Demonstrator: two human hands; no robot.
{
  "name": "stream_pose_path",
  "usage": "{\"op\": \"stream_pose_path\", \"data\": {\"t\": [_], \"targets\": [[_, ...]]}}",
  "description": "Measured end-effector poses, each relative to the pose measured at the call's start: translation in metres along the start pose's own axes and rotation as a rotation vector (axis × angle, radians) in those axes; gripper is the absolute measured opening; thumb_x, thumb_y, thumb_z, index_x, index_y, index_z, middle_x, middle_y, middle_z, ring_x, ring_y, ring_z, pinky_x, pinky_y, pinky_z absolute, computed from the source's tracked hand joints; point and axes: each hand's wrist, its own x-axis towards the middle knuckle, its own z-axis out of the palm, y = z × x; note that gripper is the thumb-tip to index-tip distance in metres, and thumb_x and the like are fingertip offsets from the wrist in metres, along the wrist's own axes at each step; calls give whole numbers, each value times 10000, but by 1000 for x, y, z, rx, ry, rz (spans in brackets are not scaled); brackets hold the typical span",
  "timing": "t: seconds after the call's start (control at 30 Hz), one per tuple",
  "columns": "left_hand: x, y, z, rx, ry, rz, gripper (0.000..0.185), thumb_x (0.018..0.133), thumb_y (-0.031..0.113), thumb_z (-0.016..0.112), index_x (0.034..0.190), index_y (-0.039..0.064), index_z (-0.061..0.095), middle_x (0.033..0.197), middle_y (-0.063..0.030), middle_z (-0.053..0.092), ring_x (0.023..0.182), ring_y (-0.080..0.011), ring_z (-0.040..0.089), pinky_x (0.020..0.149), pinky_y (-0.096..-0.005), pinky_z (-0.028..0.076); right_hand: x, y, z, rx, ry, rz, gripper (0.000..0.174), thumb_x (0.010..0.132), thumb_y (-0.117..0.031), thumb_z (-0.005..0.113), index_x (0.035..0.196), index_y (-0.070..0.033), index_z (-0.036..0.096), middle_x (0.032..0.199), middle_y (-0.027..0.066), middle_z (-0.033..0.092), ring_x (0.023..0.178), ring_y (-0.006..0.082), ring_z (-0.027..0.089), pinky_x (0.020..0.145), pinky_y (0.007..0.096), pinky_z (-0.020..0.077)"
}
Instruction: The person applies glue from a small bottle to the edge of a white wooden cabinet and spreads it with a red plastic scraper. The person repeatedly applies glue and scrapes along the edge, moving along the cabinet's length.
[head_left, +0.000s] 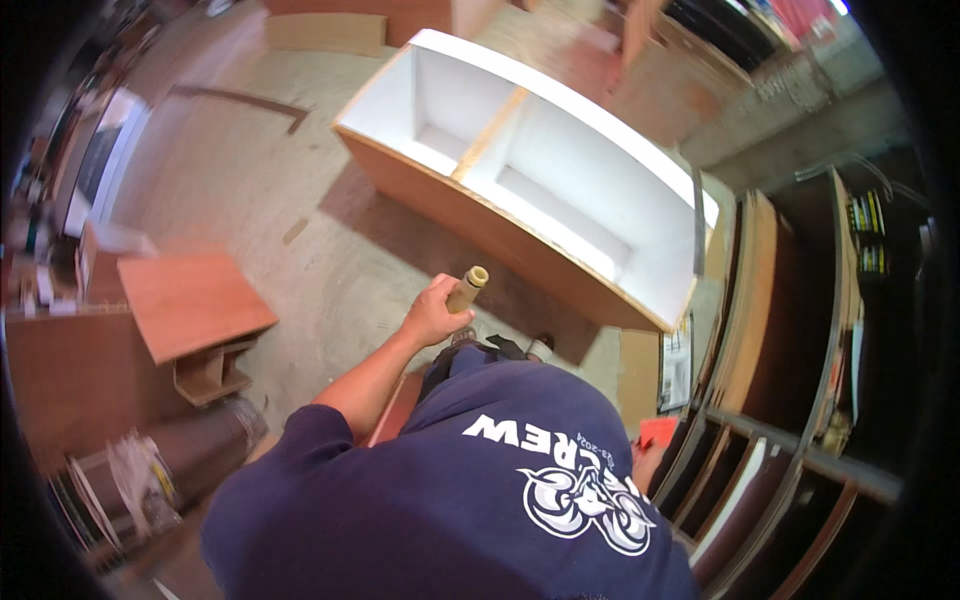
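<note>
My left hand (435, 313) is wrapped around a yellowish bottle (469, 288), its uncapped mouth facing up towards me. Beyond that hand is a wooden cabinet carcass (480, 217) with a white interior, split into two compartments by a divider (489, 135). The bottle overlaps the cabinet's shadow on the floor in this view. At my right side, partly hidden behind my dark blue shirt, my right hand (649, 463) holds a flat orange-red piece (658, 432); its exact kind is unclear.
Sheet panels (742, 300) stand upright in a rack along the right. To the left are a reddish-brown board (196, 301) and a large dark roll (202, 435). An L-shaped dark strip (247, 103) lies on the concrete floor (300, 187). A dark strip (698, 225) rests across the cabinet's right end.
</note>
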Motion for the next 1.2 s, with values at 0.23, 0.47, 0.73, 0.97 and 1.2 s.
{"op": "stream_pose_path", "data": {"t": [0.23, 0.47, 0.73, 0.97, 1.2], "targets": [[40, -20, 14, -81, -101, 98, 382, 761, 185, 799, 1040, -1, 616, 1008, -143, 586, 906, -301, 608, 852, -405, 507, -107, -9, -6, 111, -32, -32, 228, 1018, -202, 612, 1244, -195, 636, 1112, -1, 727, 904, 178, 666, 791, 403, 513], [48, 22, 38, -7, -284, 143, 314, 782, 156, 760, 1005, 0, 603, 968, -115, 569, 904, -246, 607, 831, -372, 505, -155, -21, -6, 396, 54, -170, 173, 1049, -169, 561, 1214, -186, 611, 1082, 20, 692, 929, 191, 630, 825, 398, 484], [50, 74, 105, -9, -411, 160, 291, 800, 142, 749, 1007, 13, 591, 962, -75, 581, 909, -199, 603, 845, -356, 507, -166, -52, -34, 579, 201, -205, 96, 1051, -183, 584, 1146, -176, 598, 1000, 36, 642, 901, 209, 605, 831, 411, 475], [28, 144, 203, 2, -441, 176, 280, 828, 134, 738, 1046, 41, 589, 932, -54, 627, 873, -169, 614, 818, -349, 520, -107, -117, -91, 737, 275, -238, 99, 1059, -204, 579, 1154, -177, 570, 1049, 28, 609, 906, 202, 589, 823, 406, 469], [9, 225, 312, 45, -593, 251, 320, 809, 142, 757, 1051, 30, 581, 943, -69, 618, 909, -183, 605, 847, -358, 513, -64, -203, -126, 725, 182, -358, 114, 1047, -204, 603, 1138, -145, 571, 1040, 43, 640, 869, 196, 602, 767, 398, 478]]}}
